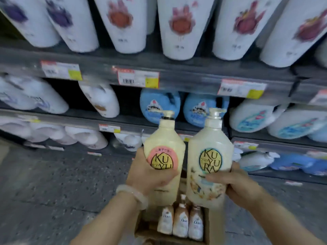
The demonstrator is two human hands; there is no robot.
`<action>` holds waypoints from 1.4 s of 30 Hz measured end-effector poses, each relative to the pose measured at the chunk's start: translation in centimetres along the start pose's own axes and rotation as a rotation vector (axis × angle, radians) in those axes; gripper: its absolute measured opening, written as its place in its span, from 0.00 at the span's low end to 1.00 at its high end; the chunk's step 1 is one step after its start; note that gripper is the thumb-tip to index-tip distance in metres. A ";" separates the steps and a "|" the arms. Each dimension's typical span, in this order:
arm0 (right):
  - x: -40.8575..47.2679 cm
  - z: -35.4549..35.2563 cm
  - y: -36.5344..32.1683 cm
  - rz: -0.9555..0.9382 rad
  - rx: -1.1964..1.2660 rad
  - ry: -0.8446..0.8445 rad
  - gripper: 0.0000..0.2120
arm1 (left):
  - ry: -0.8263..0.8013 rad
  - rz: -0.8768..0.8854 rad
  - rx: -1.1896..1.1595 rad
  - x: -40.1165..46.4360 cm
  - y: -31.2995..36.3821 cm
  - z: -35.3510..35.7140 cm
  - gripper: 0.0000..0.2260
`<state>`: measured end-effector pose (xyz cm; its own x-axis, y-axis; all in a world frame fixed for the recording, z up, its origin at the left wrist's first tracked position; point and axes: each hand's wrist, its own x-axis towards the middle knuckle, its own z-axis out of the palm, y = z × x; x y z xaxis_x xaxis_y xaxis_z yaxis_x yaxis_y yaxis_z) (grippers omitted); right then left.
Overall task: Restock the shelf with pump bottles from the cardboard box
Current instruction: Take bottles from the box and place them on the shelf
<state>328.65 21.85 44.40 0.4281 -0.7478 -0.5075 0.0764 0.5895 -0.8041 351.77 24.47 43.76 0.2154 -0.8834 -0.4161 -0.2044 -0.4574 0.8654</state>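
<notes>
Both hands are loaded, the left hand (pixel 150 175) wrapped round the pink-label pump bottle (pixel 163 151) and the right hand (pixel 235 183) round the teal-label pump bottle (pixel 209 156), above the cardboard box (pixel 141 228), and one-handed fingers could slip at the crowded shelf (pixel 194 80).

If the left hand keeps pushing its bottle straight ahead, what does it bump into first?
Probably the blue pump bottles on the middle shelf: the left hand aims its pink-label Kuyura bottle up toward them. Depth is unclear, so the shelf edge might come first.
</notes>
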 end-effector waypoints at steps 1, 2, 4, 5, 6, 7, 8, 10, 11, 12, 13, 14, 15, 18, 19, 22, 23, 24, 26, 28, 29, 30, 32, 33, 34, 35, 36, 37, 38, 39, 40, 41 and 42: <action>-1.3 0.5 -1.6 -0.029 -0.005 0.010 0.22 | -0.016 0.031 -0.005 -0.7 2.1 -0.4 0.34; -2.7 1.0 -3.3 -0.060 -0.007 0.026 0.21 | -0.023 0.069 -0.004 -1.3 4.3 -0.7 0.32; -5.5 1.7 -6.7 -0.133 -0.010 0.052 0.18 | -0.006 0.163 0.011 -2.9 9.0 -1.1 0.30; -6.9 2.0 -8.4 -0.176 -0.016 0.057 0.17 | 0.004 0.214 0.024 -3.6 11.2 -1.3 0.30; -8.3 2.2 -10.0 -0.216 -0.027 0.060 0.17 | 0.005 0.261 0.032 -4.4 13.4 -1.4 0.31; -9.8 2.4 -11.5 -0.255 -0.038 0.066 0.17 | 0.000 0.303 0.030 -5.2 15.5 -1.4 0.32; -11.3 2.5 -12.9 -0.296 -0.045 0.073 0.18 | -0.007 0.343 0.029 -6.0 17.4 -1.4 0.33; -14.4 2.4 -15.3 -0.375 -0.052 0.077 0.20 | -0.017 0.418 0.038 -7.6 21.1 -1.1 0.31; -15.9 2.2 -16.4 -0.406 -0.052 0.073 0.20 | -0.027 0.452 0.039 -8.4 22.8 -0.8 0.31; -17.5 1.9 -17.4 -0.430 -0.050 0.074 0.20 | -0.038 0.482 0.034 -9.3 24.3 -0.4 0.31; -19.1 1.5 -18.3 -0.449 -0.048 0.075 0.21 | -0.048 0.507 0.032 -10.2 25.8 0.2 0.32; -20.6 1.0 -19.1 -0.463 -0.046 0.075 0.22 | -0.056 0.524 0.027 -11.2 27.1 0.8 0.33; -22.0 0.3 -19.8 -0.471 -0.047 0.074 0.23 | -0.064 0.532 0.015 -12.2 28.3 1.5 0.33; -26.5 -2.3 -21.9 -0.500 -0.071 0.089 0.28 | -0.091 0.554 -0.015 -15.1 31.6 4.4 0.35; -27.9 -3.3 -22.4 -0.511 -0.078 0.089 0.28 | -0.098 0.563 -0.017 -16.1 32.5 5.6 0.36; -32.2 -6.7 -23.8 -0.558 -0.092 0.083 0.33 | -0.122 0.588 -0.017 -19.4 34.8 9.7 0.37; -33.6 -8.0 -24.1 -0.576 -0.092 0.081 0.33 | -0.136 0.586 -0.024 -20.5 35.4 11.1 0.37; -35.0 -9.3 -24.5 -0.587 -0.099 0.071 0.33 | -0.150 0.581 -0.038 -21.6 36.0 12.7 0.36; -37.9 -12.0 -25.3 -0.590 -0.139 0.050 0.31 | -0.154 0.570 -0.048 -23.8 36.9 15.9 0.36; -40.5 -14.5 -26.0 -0.580 -0.164 0.041 0.29 | -0.149 0.576 -0.041 -25.6 37.7 19.1 0.37; -41.6 -15.7 -26.2 -0.574 -0.172 0.037 0.29 | -0.148 0.585 -0.045 -26.4 38.1 20.6 0.38; -42.7 -16.8 -26.5 -0.573 -0.179 0.033 0.29 | -0.151 0.592 -0.058 -27.0 38.4 22.1 0.38; -44.4 -18.7 -27.0 -0.582 -0.159 0.031 0.30 | -0.164 0.591 -0.092 -28.1 39.2 24.5 0.37; -45.2 -19.6 -27.3 -0.587 -0.142 0.032 0.31 | -0.167 0.591 -0.100 -28.4 39.7 25.5 0.36; -45.8 -20.2 -27.5 -0.596 -0.137 0.040 0.32 | -0.168 0.591 -0.100 -28.7 40.2 26.4 0.35; -46.3 -20.8 -27.9 -0.607 -0.139 0.050 0.33 | -0.166 0.593 -0.094 -28.8 40.6 27.2 0.34; -46.7 -21.4 -28.1 -0.614 -0.136 0.060 0.34 | -0.162 0.597 -0.091 -28.8 41.0 27.8 0.35; -47.0 -21.8 -28.4 -0.614 -0.124 0.064 0.34 | -0.159 0.604 -0.092 -28.7 41.4 28.2 0.36; -47.2 -22.2 -28.7 -0.612 -0.108 0.063 0.34 | -0.154 0.612 -0.094 -28.6 41.8 28.6 0.37; -47.4 -22.3 -29.0 -0.610 -0.096 0.055 0.32 | -0.147 0.620 -0.094 -28.3 42.2 28.9 0.37; -47.5 -22.4 -29.3 -0.609 -0.089 0.044 0.30 | -0.137 0.623 -0.095 -28.0 42.5 29.2 0.37; -47.4 -22.5 -29.6 -0.612 -0.088 0.039 0.29 | -0.126 0.625 -0.096 -27.6 42.8 29.4 0.35; -47.2 -22.7 -30.0 -0.618 -0.085 0.044 0.28 | -0.117 0.632 -0.093 -27.1 43.2 29.6 0.35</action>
<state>285.68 32.54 85.47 0.2898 -0.9559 0.0482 0.2249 0.0190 -0.9742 308.83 25.68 84.16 -0.0252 -0.9871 0.1581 -0.1727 0.1601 0.9719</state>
